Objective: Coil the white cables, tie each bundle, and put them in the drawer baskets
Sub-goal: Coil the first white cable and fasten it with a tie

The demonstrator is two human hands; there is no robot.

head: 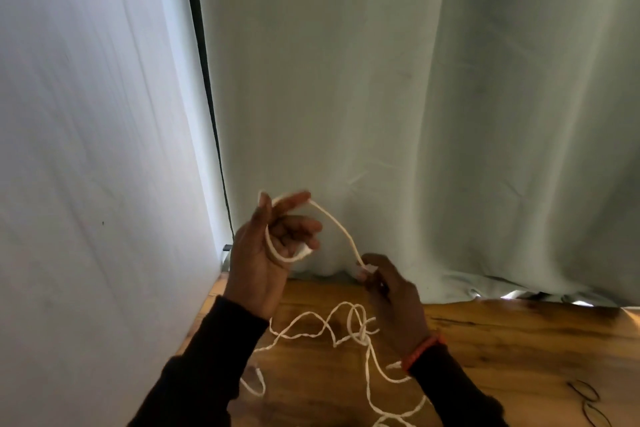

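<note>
My left hand [270, 246] is raised above the table's back left corner, palm toward me, with a loop of white cable [341, 229] wound round its fingers. From its index finger the cable arcs down to my right hand [388, 291], which pinches it between thumb and fingertips. The rest of the cable lies in loose tangled loops [346, 329] on the wooden table [502, 350] between my forearms and trails off the bottom edge. No drawer or basket is in view.
A pale green curtain [415, 114] hangs right behind the table. A white panel [86, 149] closes off the left side, with a dark pole [207, 80] at their junction. Thin dark wire loops [592, 402] lie at the table's front right.
</note>
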